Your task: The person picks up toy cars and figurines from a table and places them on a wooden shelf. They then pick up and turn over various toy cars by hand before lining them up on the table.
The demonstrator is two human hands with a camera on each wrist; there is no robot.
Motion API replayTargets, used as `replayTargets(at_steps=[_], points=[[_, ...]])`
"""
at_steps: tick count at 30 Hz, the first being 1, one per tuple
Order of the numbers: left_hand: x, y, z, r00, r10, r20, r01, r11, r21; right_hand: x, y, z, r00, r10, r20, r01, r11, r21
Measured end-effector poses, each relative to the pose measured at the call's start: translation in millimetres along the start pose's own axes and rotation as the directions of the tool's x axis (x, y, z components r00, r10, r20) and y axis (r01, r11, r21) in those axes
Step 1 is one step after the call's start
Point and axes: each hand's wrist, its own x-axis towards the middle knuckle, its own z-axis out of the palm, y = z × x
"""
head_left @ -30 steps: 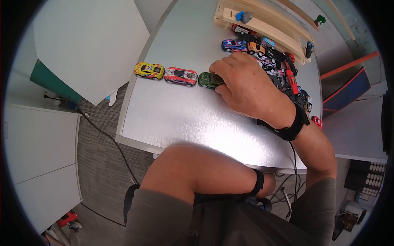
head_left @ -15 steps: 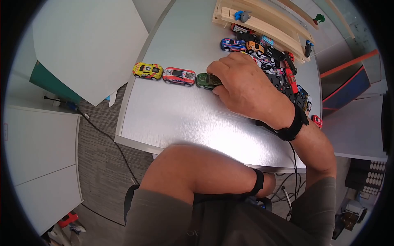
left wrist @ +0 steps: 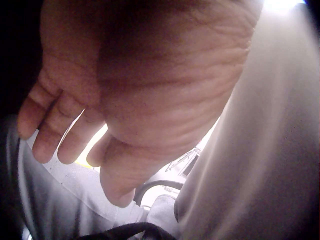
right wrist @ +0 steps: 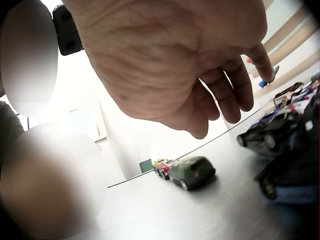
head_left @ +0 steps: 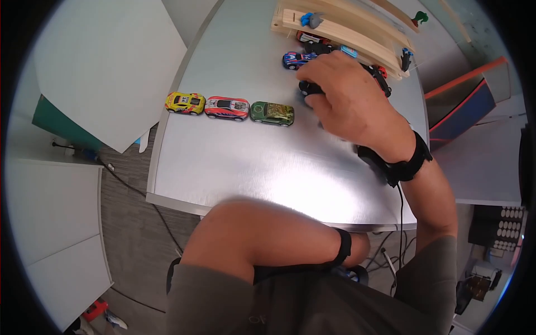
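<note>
In the head view a yellow car (head_left: 186,103), a red and silver car (head_left: 226,108) and a green car (head_left: 272,113) stand end to end in a row. My right hand (head_left: 360,103) is right of them, over the other cars, its fingers bent loosely around a dark car (head_left: 310,88). The right wrist view shows this hand (right wrist: 185,60) with parted fingers and nothing in its grasp; a black car (right wrist: 272,134) sits just beyond the fingertips. My left hand (left wrist: 145,85) hangs loosely, holding nothing, palm visible in the left wrist view.
Behind the hand are a blue car (head_left: 296,60) and a wooden frame (head_left: 346,39) bearing small figures. The hand hides part of the car pile. A black cable (head_left: 401,206) crosses the table's front edge at the right.
My right hand has let go of the green car and moved right, to the pile. The green car remains behind the red and silver one. The head view has shifted slightly.
</note>
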Motion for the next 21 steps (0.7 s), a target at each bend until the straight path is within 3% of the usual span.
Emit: replayTargets(at_steps=[6,10,15,17,21], points=[[3.6,-2.0,-2.0,0.988,0.092,0.127,-0.099,0.994,0.053,-11.2,10.7,-10.2,0.99,0.123,0.07,-0.118,0.99,-0.076],[-4.6,1.4,-7.8,0.993,0.0,0.114,-0.008,0.998,0.069,-16.3,7.4,-5.4,0.981,0.169,0.094,-0.157,0.98,-0.12],[-3.5,0.0,-10.9,0.992,-0.037,0.123,0.032,0.998,0.046,-18.5,6.2,8.5,0.988,0.139,0.067,-0.121,0.968,-0.218],[-7.6,-3.3,-18.1,0.985,0.034,0.17,-0.035,0.999,0.008,-18.4,4.1,10.5,0.988,0.136,0.069,-0.116,0.963,-0.245],[1.4,0.2,-4.3,0.991,-0.006,0.131,0.007,1.0,-0.003,-18.7,2.4,11.8,0.987,0.135,0.083,-0.105,0.949,-0.298]])
